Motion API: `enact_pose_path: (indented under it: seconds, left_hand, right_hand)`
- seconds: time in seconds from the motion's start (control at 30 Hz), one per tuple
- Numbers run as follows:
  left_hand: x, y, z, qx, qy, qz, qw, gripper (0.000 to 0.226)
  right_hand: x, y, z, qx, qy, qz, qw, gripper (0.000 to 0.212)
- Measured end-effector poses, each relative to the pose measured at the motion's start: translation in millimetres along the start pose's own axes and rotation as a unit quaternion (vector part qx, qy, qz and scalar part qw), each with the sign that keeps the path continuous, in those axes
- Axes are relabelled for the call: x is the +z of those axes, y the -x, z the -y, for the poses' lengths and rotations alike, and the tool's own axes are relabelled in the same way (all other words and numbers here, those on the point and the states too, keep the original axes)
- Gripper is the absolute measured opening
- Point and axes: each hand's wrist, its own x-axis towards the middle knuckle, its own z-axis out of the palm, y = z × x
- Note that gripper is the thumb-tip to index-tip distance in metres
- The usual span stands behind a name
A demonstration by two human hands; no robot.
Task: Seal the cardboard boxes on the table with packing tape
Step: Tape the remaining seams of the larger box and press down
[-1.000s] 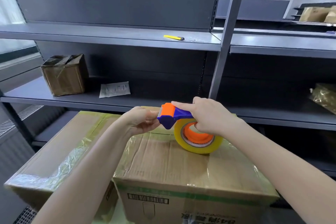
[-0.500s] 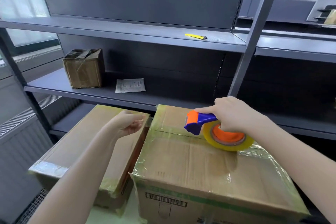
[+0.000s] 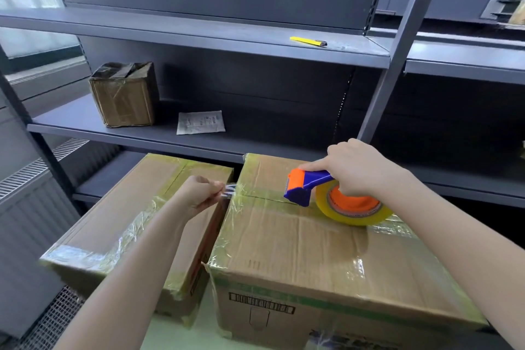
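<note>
two grips: left hand [image 3: 199, 193] pinches clear tape end [image 3: 230, 190]; right hand [image 3: 360, 167] holds orange-blue plastic tape dispenser [image 3: 306, 187]; keep strip taut along seam of brown cardboard box [image 3: 284, 241]

Barcode [image 3: 261, 304] on box [image 3: 284, 250] front — nothing legible.

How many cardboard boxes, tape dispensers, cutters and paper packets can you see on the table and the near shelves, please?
Cardboard boxes: 3 (right box, left box, small box on the shelf)
Tape dispenser: 1
Yellow cutter: 1
Paper packet: 1
Total: 6
</note>
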Motion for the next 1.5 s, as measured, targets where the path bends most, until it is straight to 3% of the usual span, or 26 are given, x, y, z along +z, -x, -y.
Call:
enact_pose_path:
  seconds: [0.37,0.5,0.57,0.67,0.77,0.83,0.93,1.0,1.07,1.23,1.37,1.5]
  left_hand:
    - [20.5,5.3,37.5,0.052,-0.060,-0.024,0.997,0.007]
    - [13.8,9.1,47.2,0.007,-0.137,-0.030,0.990,0.028]
    - [15.6,13.2,48.2,0.046,-0.145,-0.044,0.987,0.028]
    - [20.4,18.0,40.1,0.177,-0.158,-0.080,0.968,0.008]
    - [20.4,25.7,22.8,0.254,-0.212,-0.054,0.942,0.024]
    - [22.5,35.6,13.0,0.285,-0.302,0.021,0.910,0.028]
    - [35.5,50.7,11.6,0.291,-0.537,0.142,0.779,0.054]
    - [43.3,55.0,15.7,0.287,-0.660,0.129,0.682,0.072]
    - [50.0,58.5,17.9,0.295,-0.705,0.116,0.634,0.078]
    - [69.6,62.5,16.4,0.308,-0.717,0.146,0.608,0.085]
    - [71.8,59.3,17.8,0.342,-0.687,0.168,0.619,0.081]
    - [69.1,60.0,22.4,0.363,-0.689,0.153,0.608,0.080]
  right_hand:
    - [3.3,-2.3,-1.4,0.000,-0.014,0.001,1.000,0.068]
    - [2.9,-3.0,0.1,-0.004,-0.020,0.003,1.000,0.070]
    - [2.6,-3.2,0.6,0.000,-0.021,0.006,1.000,0.069]
    - [2.0,-3.2,1.0,0.002,-0.022,0.011,1.000,0.068]
    - [1.1,-2.6,1.1,0.003,-0.021,0.014,1.000,0.068]
    - [0.4,-1.5,1.2,0.003,-0.019,0.012,1.000,0.068]
    - [-0.1,-0.3,2.1,0.006,-0.014,0.011,1.000,0.067]
    - [-0.8,-0.7,4.3,0.006,-0.008,0.015,1.000,0.066]
    - [-1.8,-1.8,6.8,0.005,0.000,0.021,1.000,0.066]
    - [-3.4,-4.7,10.6,0.013,0.007,0.030,0.999,0.066]
    - [-6.4,-9.9,14.4,0.008,0.010,0.046,0.999,0.065]
    - [-10.6,-14.2,16.6,0.005,0.014,0.070,0.997,0.065]
